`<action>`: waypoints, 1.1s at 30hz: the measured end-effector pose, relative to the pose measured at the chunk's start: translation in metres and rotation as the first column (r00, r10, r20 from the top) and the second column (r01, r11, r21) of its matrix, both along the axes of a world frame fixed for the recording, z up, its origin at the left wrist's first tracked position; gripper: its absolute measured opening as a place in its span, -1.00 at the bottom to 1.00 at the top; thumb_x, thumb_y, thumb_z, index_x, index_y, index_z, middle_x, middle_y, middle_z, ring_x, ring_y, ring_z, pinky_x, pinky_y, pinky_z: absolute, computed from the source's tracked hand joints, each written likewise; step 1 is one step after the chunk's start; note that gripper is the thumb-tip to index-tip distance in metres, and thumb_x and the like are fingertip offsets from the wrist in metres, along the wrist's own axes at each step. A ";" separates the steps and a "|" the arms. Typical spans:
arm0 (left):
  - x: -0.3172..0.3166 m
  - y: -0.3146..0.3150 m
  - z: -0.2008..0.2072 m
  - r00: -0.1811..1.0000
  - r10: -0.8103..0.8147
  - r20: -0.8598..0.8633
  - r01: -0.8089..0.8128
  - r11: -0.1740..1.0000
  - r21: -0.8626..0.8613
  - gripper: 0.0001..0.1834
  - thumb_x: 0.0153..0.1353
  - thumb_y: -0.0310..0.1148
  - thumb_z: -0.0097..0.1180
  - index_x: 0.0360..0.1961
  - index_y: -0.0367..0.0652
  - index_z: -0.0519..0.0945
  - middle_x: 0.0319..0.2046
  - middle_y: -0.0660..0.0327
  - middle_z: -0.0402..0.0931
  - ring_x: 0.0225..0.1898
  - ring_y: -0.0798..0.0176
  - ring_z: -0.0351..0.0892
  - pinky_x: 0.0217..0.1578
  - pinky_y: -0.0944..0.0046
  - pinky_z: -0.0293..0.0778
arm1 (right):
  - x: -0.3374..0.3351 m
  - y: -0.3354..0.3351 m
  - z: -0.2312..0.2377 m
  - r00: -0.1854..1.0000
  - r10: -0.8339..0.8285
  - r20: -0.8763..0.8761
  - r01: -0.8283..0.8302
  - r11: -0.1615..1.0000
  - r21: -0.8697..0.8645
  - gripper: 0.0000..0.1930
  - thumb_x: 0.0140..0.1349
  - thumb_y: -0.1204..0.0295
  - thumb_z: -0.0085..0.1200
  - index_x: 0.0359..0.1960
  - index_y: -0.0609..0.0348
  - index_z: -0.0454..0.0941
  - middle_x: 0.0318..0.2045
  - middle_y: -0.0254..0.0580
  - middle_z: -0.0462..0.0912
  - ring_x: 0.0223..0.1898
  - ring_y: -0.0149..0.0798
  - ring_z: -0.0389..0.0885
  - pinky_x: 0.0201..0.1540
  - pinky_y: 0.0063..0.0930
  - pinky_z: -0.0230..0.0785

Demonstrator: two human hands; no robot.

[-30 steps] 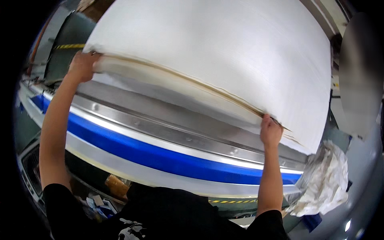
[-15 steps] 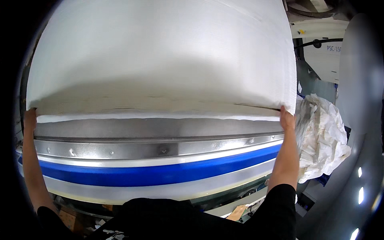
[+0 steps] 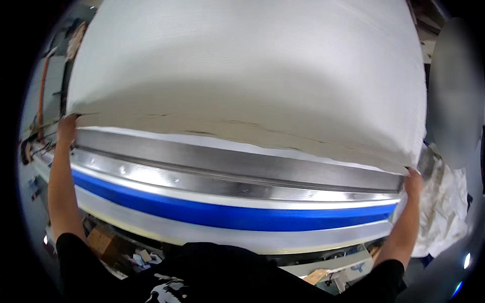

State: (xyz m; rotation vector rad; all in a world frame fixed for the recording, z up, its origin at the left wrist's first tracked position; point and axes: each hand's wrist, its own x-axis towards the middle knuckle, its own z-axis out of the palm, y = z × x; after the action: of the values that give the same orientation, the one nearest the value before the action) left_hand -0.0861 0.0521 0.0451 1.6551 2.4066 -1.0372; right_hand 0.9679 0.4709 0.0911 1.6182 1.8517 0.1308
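Observation:
A wide white sheet (image 3: pixel 242 55), which looks like cloth, spreads over the upper middle of the head view. Several dark creases run along its near edge. My left hand (image 3: pixel 67 129) is closed on the sheet's near left corner. At the near right corner my right hand (image 3: pixel 414 181) pinches the edge in the same way. Between my hands the edge hangs a little wavy above a grey metal bar (image 3: pixel 222 157). Some fingertips of both hands are hidden by the sheet.
Nearer to me run a shiny metal strip (image 3: pixel 202 184) with bolts, a blue band (image 3: pixel 217 214) and a pale front ledge (image 3: pixel 212 235). Crumpled white material (image 3: pixel 442 212) lies at the right. A cardboard box (image 3: pixel 101 241) sits below the ledge at the lower left.
The whole view has turned and shifted, so the sheet and both hands appear further right. The sheet's near edge now slopes down to the right. Both hands keep their hold.

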 end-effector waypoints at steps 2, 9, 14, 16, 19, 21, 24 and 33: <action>0.026 0.004 0.036 0.997 0.080 0.014 -0.080 0.997 0.006 -0.62 0.11 -0.54 -0.15 -0.09 -0.02 0.58 -0.13 0.13 0.56 -0.09 0.02 0.53 0.06 0.06 0.30 | -0.033 -0.003 0.028 1.000 0.002 -0.008 -0.002 1.000 0.007 -0.58 0.02 0.45 -0.01 -0.02 -0.07 0.55 -0.12 -0.11 0.61 -0.08 -0.03 0.57 -0.02 -0.22 0.40; 0.021 -0.025 0.116 0.987 0.153 -0.055 -0.156 0.987 -0.043 -0.64 0.13 -0.52 -0.13 -0.08 -0.02 0.57 -0.10 0.16 0.57 -0.07 0.01 0.52 0.10 0.04 0.31 | 0.016 -0.019 0.102 0.986 -0.009 -0.167 0.009 1.000 -0.002 -0.65 0.11 0.42 -0.05 -0.04 0.05 0.55 -0.11 0.00 0.60 -0.05 0.03 0.55 -0.03 -0.20 0.38; 0.041 -0.066 0.131 0.993 0.121 0.019 -0.117 0.983 -0.143 -0.68 0.08 -0.50 -0.04 -0.15 -0.02 0.61 -0.14 0.18 0.58 -0.07 0.03 0.52 0.08 0.06 0.31 | 0.074 -0.065 0.120 0.987 0.157 -0.035 -0.158 0.987 -0.019 -0.65 0.06 0.46 -0.01 -0.07 0.00 0.57 -0.16 -0.01 0.61 -0.13 0.05 0.57 -0.08 -0.18 0.40; 0.064 -0.089 0.132 0.977 0.215 -0.003 -0.208 0.941 -0.267 -0.67 0.05 -0.52 -0.05 -0.17 0.00 0.62 -0.19 0.15 0.59 -0.07 0.05 0.52 0.10 0.06 0.29 | 0.041 -0.091 0.116 0.990 0.116 0.085 -0.104 0.986 -0.129 -0.65 0.05 0.49 -0.02 -0.09 -0.01 0.58 -0.17 -0.01 0.61 -0.15 0.04 0.58 -0.09 -0.19 0.40; 0.058 -0.156 0.094 0.994 0.098 0.046 -0.069 0.899 -0.433 -0.56 -0.19 -0.55 0.16 -0.19 0.06 0.63 -0.19 0.19 0.59 -0.01 0.12 0.51 0.10 0.04 0.31 | 0.057 -0.111 0.091 0.997 0.037 0.073 -0.016 0.962 -0.273 -0.65 0.03 0.50 -0.04 -0.12 -0.03 0.60 -0.21 -0.03 0.63 -0.16 0.02 0.58 -0.11 -0.16 0.41; 0.081 -0.152 0.077 0.989 0.145 -0.028 -0.121 0.694 -0.710 -0.51 -0.30 -0.56 0.23 -0.21 0.08 0.64 -0.16 0.25 0.59 0.01 0.15 0.51 0.11 0.07 0.29 | 0.057 -0.127 0.077 0.984 0.110 0.139 -0.059 0.943 -0.328 -0.68 0.03 0.47 -0.04 -0.16 -0.03 0.62 -0.26 -0.04 0.64 -0.19 0.00 0.59 -0.13 -0.14 0.42; 0.085 -0.184 0.044 0.991 0.132 0.012 -0.077 0.646 -0.760 -0.67 -0.16 -0.51 0.17 -0.28 0.00 0.65 -0.16 0.24 0.60 -0.03 0.15 0.54 0.00 0.12 0.39 | 0.094 -0.150 0.051 0.953 0.257 0.159 -0.171 0.892 -0.418 -0.72 0.02 0.43 -0.02 -0.22 -0.03 0.64 -0.33 -0.06 0.64 -0.23 -0.02 0.60 -0.16 -0.11 0.42; 0.099 -0.167 0.009 0.975 0.220 -0.040 -0.160 0.559 -0.814 -0.76 0.03 -0.38 0.16 -0.22 -0.08 0.67 -0.12 0.12 0.60 -0.08 0.06 0.59 -0.15 0.07 0.51 | 0.086 -0.173 0.015 0.940 0.215 0.264 -0.063 0.872 -0.485 -0.82 0.05 0.38 -0.01 -0.40 0.14 0.62 -0.34 0.00 0.62 -0.21 0.07 0.58 -0.12 -0.09 0.43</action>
State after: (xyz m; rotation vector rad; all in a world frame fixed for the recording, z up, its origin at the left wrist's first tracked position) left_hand 0.0126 -0.1151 0.0538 1.0197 1.5440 -1.6528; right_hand 1.0539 0.2983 0.1065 1.0574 1.5967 -0.0061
